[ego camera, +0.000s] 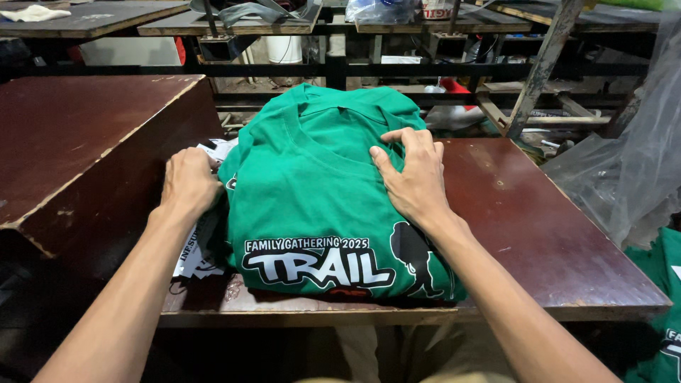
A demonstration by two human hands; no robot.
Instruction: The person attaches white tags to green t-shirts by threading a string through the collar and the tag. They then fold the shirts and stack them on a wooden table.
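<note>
A folded green T-shirt with a white and black print lies on top of a stack on a dark brown wooden board. My right hand rests on the shirt's upper right part, fingers bent and pinching the cloth near the collar. My left hand presses against the left edge of the stack, where white printed cloth or paper sticks out from underneath. Neither hand lifts anything.
A raised dark brown board stands at the left. Metal frames and more boards cross the back. Clear plastic sheeting hangs at the right, with more green cloth below it.
</note>
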